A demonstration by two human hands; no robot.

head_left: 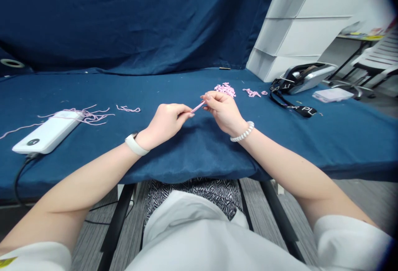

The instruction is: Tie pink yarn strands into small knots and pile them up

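Observation:
A short pink cord [198, 107] is stretched between my two hands, just above the front part of the table. My left hand [166, 121] pinches its lower left end between thumb and forefinger. At the other end, my right hand [221, 110] holds it with closed fingertips, which partly hide it. Right behind my right hand lies a heap of small pink knotted pieces [225, 89]. A smaller group of pink pieces [252, 93] sits to the right of that heap. Loose pink strands [129, 108] lie left of my left hand.
At the left, a white power bank [51, 132] with a black cable [21, 175] has long pink strands [93, 115] draped over it. On the right are an open grey case [311, 78], a black lettered strap [295, 107] and a flat clear box [332, 94]. Blue cloth covers the table [199, 155].

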